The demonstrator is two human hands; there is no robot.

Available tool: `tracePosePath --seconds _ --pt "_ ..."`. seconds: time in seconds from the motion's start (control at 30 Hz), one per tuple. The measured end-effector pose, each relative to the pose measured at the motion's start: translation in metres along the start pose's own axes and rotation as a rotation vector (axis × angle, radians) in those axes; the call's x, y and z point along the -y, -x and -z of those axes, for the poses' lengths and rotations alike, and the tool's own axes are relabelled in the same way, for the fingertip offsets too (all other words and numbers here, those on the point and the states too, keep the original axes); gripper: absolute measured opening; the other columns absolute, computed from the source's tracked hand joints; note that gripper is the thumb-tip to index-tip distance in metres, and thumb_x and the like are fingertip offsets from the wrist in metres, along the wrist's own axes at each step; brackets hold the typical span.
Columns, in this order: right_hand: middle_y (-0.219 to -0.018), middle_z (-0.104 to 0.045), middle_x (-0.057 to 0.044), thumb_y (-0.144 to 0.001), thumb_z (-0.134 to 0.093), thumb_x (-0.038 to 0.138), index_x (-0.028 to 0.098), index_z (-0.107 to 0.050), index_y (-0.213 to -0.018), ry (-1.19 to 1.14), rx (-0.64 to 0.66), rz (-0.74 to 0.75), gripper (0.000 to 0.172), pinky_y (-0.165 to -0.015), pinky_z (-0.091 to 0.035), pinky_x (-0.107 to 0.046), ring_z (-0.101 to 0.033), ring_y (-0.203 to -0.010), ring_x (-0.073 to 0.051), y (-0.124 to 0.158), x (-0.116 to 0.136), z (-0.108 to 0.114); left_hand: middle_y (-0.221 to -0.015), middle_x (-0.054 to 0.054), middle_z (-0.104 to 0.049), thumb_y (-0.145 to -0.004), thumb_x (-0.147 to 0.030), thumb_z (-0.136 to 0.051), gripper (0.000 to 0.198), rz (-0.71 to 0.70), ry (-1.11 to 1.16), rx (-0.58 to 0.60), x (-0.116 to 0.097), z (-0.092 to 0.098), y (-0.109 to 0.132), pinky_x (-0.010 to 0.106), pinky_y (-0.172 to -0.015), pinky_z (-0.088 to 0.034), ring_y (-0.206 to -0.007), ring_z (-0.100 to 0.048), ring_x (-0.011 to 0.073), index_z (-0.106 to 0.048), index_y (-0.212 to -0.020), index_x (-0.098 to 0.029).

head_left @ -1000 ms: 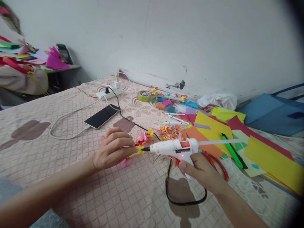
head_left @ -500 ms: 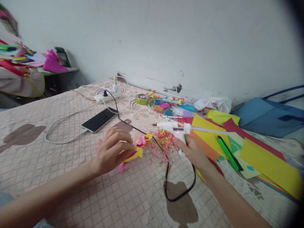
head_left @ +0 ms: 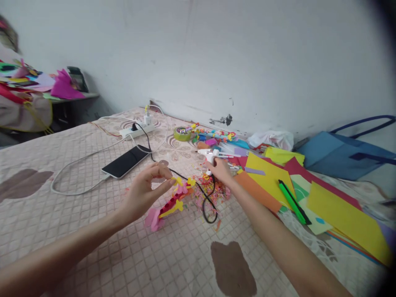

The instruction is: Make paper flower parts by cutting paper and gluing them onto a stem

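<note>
My right hand point(head_left: 221, 170) is wrapped round the handle of a white glue gun point(head_left: 206, 154), low among the craft supplies with its nozzle to the left. A black cord point(head_left: 204, 206) loops beneath it. Thumb and forefinger of my left hand point(head_left: 147, 189) pinch the yellow edge of a paper flower point(head_left: 177, 181). That flower tops a red strip point(head_left: 170, 203) with dark dots, lying on the tablecloth. Pink petals point(head_left: 154, 219) sit at its lower end, and another yellow flower point(head_left: 179, 205) sticks out at its side.
A phone point(head_left: 126, 162) on a white cable and a power strip point(head_left: 137, 130) lie left. Paper scraps point(head_left: 210, 194) are scattered centrally. Coloured sheets point(head_left: 340, 210), a green cutter point(head_left: 293, 202) and a blue bag point(head_left: 343, 154) occupy the right; green tape point(head_left: 182, 134) is further back.
The glue gun has moved away from me, left and down towards the supplies, in my right hand. My left hand has risen slightly, uncovering more of the red strip and pink petals.
</note>
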State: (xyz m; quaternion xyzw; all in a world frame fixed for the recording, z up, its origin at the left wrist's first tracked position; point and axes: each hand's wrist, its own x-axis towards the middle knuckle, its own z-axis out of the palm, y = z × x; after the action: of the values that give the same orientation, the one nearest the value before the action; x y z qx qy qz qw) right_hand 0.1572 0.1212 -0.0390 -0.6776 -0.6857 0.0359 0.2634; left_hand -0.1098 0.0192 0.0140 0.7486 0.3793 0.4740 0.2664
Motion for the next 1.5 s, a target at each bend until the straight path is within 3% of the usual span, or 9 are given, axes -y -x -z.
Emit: tracePosePath --seconds 0.1,0.3,0.5,0.87,1.03,1.13,1.27,1.37,1.5 --pt "-0.069 -0.062 -0.005 -0.078 -0.054 0.041 0.016 -0.059 -0.071 0.047 0.009 0.031 0.026 -0.055 -0.032 -0.025 -0.053 -0.062 -0.017 0.003 -0.004 0.007 -0.075 0.002 -0.057 -0.082 -0.027 -0.058 0.014 0.017 0.039 0.011 0.002 0.0 -0.001 0.028 -0.067 -0.043 -0.074 -0.054 0.0141 -0.056 -0.073 -0.017" --pt "-0.095 -0.063 -0.013 -0.082 -0.052 0.034 0.016 -0.06 -0.09 0.121 -0.043 0.087 0.022 -0.069 -0.036 -0.029 -0.054 -0.089 -0.024 0.002 -0.008 0.017 -0.075 0.002 -0.058 -0.081 -0.026 -0.059 0.013 -0.016 0.063 0.015 0.001 -0.002 0.0 0.027 -0.065 -0.044 -0.073 -0.054 0.0134 -0.057 -0.074 -0.016" --pt "-0.082 -0.065 -0.01 -0.08 -0.055 0.041 0.015 -0.062 -0.082 0.093 0.039 0.115 0.027 -0.066 -0.038 -0.028 -0.057 -0.078 -0.022 0.002 -0.016 0.013 -0.077 0.002 -0.058 -0.082 -0.026 -0.059 0.012 0.014 0.105 0.049 0.002 -0.003 0.001 0.026 -0.066 -0.044 -0.075 -0.054 0.0131 -0.057 -0.075 -0.016" --pt "-0.075 -0.066 -0.006 -0.079 -0.057 0.036 0.014 -0.062 -0.082 -0.038 0.047 0.112 0.022 -0.06 -0.04 -0.024 -0.059 -0.067 -0.016 0.008 -0.016 0.02 -0.072 0.0 -0.058 -0.077 -0.035 -0.062 0.021 0.316 0.263 0.168 0.001 -0.005 0.0 0.022 -0.055 -0.041 -0.063 -0.053 0.0103 -0.057 -0.075 -0.015" --pt "-0.065 -0.064 -0.003 -0.077 -0.057 0.04 0.015 -0.06 -0.071 -0.028 0.069 0.087 0.026 -0.052 -0.035 -0.023 -0.056 -0.058 -0.015 0.009 -0.013 0.012 -0.07 0.0 -0.059 -0.075 -0.036 -0.064 0.022 0.365 0.302 0.169 -0.004 -0.005 -0.001 0.022 -0.054 -0.041 -0.061 -0.054 0.0101 -0.057 -0.073 -0.015" --pt "-0.065 -0.063 -0.004 -0.078 -0.055 0.038 0.015 -0.06 -0.07 0.005 0.063 0.088 0.025 -0.051 -0.033 -0.024 -0.054 -0.057 -0.016 0.004 -0.011 0.009 -0.069 0.0 -0.059 -0.076 -0.036 -0.063 0.021 0.353 0.295 0.159 -0.005 -0.005 -0.001 0.022 -0.054 -0.041 -0.061 -0.054 0.0102 -0.057 -0.073 -0.015" --pt "-0.083 -0.066 -0.01 -0.078 -0.056 0.029 0.012 -0.061 -0.085 0.049 0.056 0.158 0.019 -0.061 -0.037 -0.026 -0.056 -0.072 -0.02 -0.013 -0.011 0.014 -0.069 0.0 -0.058 -0.077 -0.033 -0.062 0.019 0.326 0.299 0.151 -0.002 -0.003 -0.001 0.022 -0.055 -0.041 -0.062 -0.054 0.0102 -0.057 -0.073 -0.015" --pt "-0.094 -0.066 -0.011 -0.077 -0.058 0.024 0.012 -0.061 -0.094 0.064 0.116 0.267 0.021 -0.069 -0.038 -0.027 -0.056 -0.082 -0.021 -0.029 -0.013 0.021 -0.07 -0.001 -0.056 -0.077 -0.032 -0.062 0.019 0.308 0.314 0.144 0.0 -0.002 -0.001 0.022 -0.057 -0.042 -0.064 -0.053 0.0099 -0.056 -0.072 -0.015" --pt "-0.09 -0.066 -0.01 -0.074 -0.063 0.021 0.011 -0.063 -0.092 0.085 0.223 0.357 0.02 -0.07 -0.038 -0.026 -0.056 -0.078 -0.019 -0.041 -0.018 0.022 -0.07 -0.001 -0.055 -0.078 -0.033 -0.061 0.019 0.31 0.312 0.143 0.002 0.0 0.0 0.021 -0.056 -0.042 -0.063 -0.052 0.0096 -0.057 -0.072 -0.015"
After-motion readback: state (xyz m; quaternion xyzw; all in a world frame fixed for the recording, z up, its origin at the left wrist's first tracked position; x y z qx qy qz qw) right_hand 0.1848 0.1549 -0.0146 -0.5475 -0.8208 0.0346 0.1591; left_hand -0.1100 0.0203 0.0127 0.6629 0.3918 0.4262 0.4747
